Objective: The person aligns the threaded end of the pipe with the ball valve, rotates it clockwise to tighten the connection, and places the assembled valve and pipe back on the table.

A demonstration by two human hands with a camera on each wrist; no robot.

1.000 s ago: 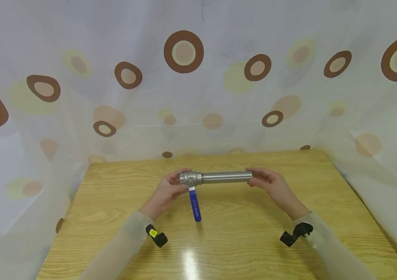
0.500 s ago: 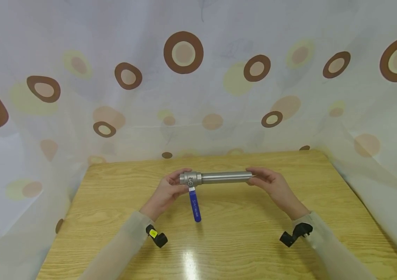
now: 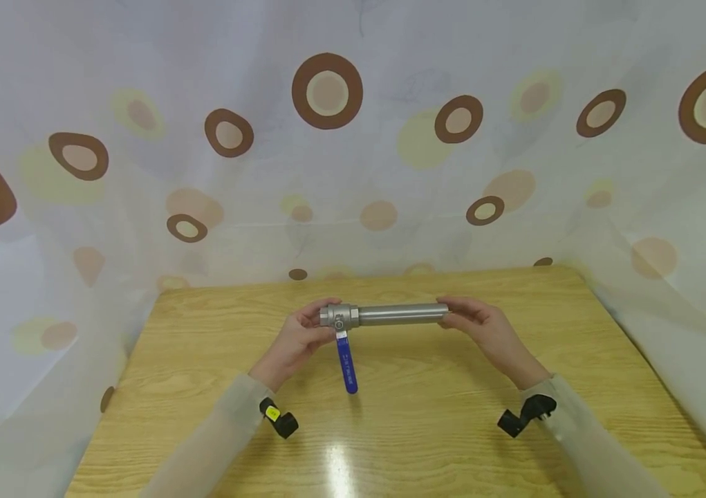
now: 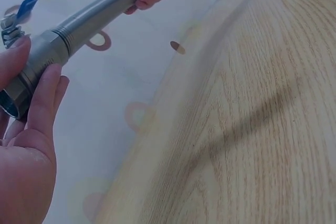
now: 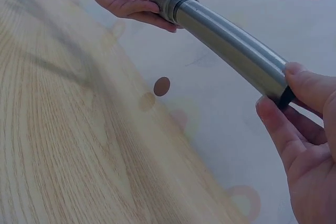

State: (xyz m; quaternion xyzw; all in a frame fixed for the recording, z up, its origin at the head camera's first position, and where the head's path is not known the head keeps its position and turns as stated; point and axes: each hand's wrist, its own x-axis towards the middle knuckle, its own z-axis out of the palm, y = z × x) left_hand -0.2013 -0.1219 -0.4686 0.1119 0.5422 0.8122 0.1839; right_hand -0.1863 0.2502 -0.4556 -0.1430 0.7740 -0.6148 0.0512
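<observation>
A steel ball valve (image 3: pixel 339 317) with a blue lever handle (image 3: pixel 346 363) is joined to a straight metal pipe (image 3: pixel 399 315), and the two are held level above the table. My left hand (image 3: pixel 293 342) grips the valve body, thumb and fingers on opposite sides. In the left wrist view the open end of the valve (image 4: pixel 14 100) faces the camera, and thread shows where the pipe (image 4: pixel 97 17) enters. My right hand (image 3: pixel 483 332) pinches the pipe's far end between thumb and fingers. The handle points toward me in the head view.
Beneath the hands lies a wood-grain table (image 3: pixel 415 429). A pale curtain (image 3: pixel 384 159) with brown rings and spots hangs behind it and at both sides. Small black cameras (image 3: pixel 279 418) sit on both wrists.
</observation>
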